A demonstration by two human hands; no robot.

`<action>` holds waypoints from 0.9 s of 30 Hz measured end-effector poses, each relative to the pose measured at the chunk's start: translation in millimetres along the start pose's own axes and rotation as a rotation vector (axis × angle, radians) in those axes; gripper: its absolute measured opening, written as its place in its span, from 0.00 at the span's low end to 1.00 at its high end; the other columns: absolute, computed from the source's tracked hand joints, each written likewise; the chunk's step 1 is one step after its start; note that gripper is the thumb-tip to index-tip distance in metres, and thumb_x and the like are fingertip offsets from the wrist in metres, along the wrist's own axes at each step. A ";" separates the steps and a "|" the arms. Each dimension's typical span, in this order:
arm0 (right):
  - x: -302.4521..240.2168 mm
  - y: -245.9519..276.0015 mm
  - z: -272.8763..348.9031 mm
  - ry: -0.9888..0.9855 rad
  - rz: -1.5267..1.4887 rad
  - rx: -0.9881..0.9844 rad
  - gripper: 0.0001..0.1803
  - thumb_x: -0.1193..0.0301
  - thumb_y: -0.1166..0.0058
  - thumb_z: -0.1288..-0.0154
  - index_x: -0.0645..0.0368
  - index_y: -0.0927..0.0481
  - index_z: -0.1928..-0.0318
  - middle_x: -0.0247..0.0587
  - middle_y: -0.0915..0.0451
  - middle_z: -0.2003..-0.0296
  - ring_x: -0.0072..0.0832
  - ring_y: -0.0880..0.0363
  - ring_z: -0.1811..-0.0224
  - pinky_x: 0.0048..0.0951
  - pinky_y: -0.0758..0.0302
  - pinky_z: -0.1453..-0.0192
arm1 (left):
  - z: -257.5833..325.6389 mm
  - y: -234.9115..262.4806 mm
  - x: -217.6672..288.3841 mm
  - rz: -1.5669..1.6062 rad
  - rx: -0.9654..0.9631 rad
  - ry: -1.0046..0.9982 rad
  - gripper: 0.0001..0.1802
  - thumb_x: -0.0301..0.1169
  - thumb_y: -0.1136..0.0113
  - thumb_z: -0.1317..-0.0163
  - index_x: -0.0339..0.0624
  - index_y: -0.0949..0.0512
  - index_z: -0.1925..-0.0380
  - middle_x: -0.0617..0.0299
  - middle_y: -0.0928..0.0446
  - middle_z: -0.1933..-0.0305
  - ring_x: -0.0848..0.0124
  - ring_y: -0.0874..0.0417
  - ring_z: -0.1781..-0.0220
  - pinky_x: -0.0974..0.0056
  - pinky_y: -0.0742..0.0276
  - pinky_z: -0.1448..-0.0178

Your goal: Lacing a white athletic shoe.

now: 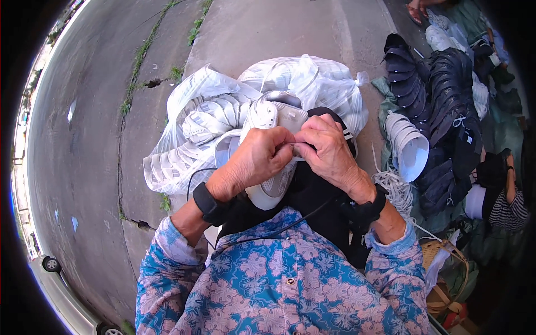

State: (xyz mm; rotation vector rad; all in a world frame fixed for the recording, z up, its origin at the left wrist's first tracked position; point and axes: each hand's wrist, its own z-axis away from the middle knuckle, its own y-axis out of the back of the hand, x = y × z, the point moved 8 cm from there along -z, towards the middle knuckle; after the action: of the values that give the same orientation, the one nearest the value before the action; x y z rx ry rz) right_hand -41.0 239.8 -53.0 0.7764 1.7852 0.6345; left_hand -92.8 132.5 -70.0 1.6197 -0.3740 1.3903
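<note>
A white shoe [267, 196] lies on my lap, over my black trousers, with its rounded end toward me. My left hand [258, 152] and my right hand [328, 146] meet above its middle, fingertips nearly touching. Both hands are closed in a pinch. Between the fingertips shows a small pale bit, too small and covered to name. The part of the shoe under my fingers is hidden. Just past my hands, more of the white upper [291, 116] shows. Each wrist wears a black band, with a thin black cable hanging across my lap.
White shoe uppers are stacked in a clear plastic bag [192, 92] ahead of me, beside another filled bag [312, 78]. At right are rows of dark uppers [455, 84], nested white uppers [406, 146] and a heap of white laces [395, 187]. Another person's striped sleeve [508, 211] is nearby.
</note>
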 end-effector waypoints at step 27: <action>96.3 197.9 111.0 -0.195 0.681 -0.177 0.04 0.74 0.47 0.37 0.60 0.25 0.62 0.45 0.25 0.72 0.42 0.25 0.65 0.35 0.35 0.56 | -19.4 -47.5 12.8 -0.007 -0.285 0.138 0.15 0.35 0.43 0.32 0.31 0.18 0.66 0.62 0.23 0.78 0.76 0.25 0.74 0.67 0.28 0.69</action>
State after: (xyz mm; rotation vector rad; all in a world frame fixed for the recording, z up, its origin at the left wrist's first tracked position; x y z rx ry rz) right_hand 81.1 447.8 -1.8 1.2845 1.2478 1.0995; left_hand -65.8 176.5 -81.3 1.2859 -0.4617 1.3669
